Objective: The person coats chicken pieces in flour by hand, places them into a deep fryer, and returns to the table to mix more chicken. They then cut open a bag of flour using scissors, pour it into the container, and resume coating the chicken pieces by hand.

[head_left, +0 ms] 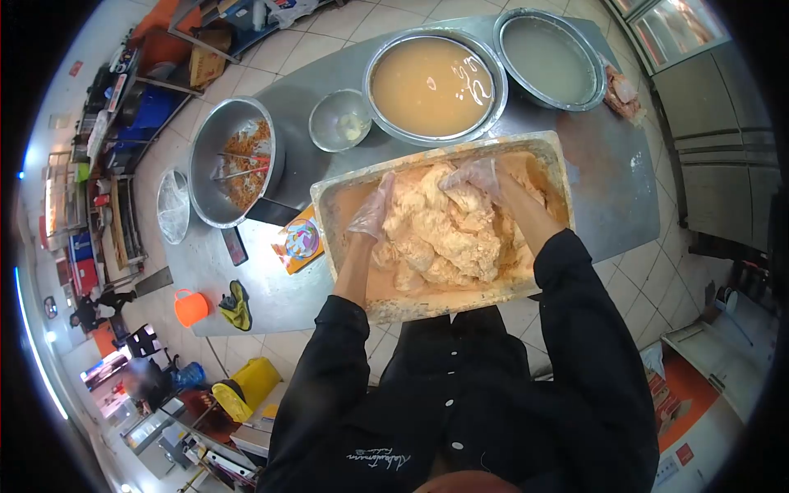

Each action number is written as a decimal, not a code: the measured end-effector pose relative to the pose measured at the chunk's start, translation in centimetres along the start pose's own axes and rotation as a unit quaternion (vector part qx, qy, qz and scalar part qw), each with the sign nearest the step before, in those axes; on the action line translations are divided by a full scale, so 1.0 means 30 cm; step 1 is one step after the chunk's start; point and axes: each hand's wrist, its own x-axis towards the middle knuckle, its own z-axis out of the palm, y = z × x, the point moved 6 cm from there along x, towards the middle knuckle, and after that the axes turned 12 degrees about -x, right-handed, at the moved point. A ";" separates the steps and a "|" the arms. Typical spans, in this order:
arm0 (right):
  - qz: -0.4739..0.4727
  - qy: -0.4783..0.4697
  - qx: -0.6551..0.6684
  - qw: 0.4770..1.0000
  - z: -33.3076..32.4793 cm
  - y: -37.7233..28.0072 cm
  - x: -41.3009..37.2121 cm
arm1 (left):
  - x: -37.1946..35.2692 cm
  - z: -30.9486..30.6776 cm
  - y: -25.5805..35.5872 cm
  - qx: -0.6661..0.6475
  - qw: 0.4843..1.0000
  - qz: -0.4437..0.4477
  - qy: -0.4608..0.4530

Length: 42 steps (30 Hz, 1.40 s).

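Observation:
A large rectangular tub (440, 150) holds orange-tinted flour (349, 193) and a heap of flour-coated pieces that look like chicken (444, 230). My left hand (374, 210), in a clear plastic glove, lies along the heap's left side with its fingers stretched toward the far wall. Over the far right part of the heap rests my right hand (474, 176), gloved the same way, its fingers extended leftward and touching the coated pieces. Some fingertips are hard to make out against the flour. Neither hand lifts a piece clear of the heap.
Behind the tub stand a basin of orange liquid (499, 111), a basin of cloudy water (590, 103) and a small metal bowl (316, 131). To the left are a deep pot (195, 177), a phone (235, 246), an orange cup (191, 308) and a dark yellow-green cloth (236, 306). Bagged meat (623, 94) lies far right.

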 end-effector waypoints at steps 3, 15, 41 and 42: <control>-0.031 0.020 -0.159 0.987 0.005 -0.024 -0.017 | -0.017 -0.045 -0.009 0.018 0.997 0.065 -0.026; -0.368 0.176 -0.673 0.617 0.116 0.136 -0.486 | -0.417 -0.104 -0.100 0.265 0.912 0.314 0.016; 0.099 0.038 -0.086 0.991 -0.011 0.149 -0.119 | -0.106 -0.198 -0.482 -0.230 0.967 -0.007 0.108; 0.083 -0.049 -0.001 0.995 0.032 0.166 -0.085 | -0.125 -0.212 -0.456 -0.106 0.986 0.064 0.109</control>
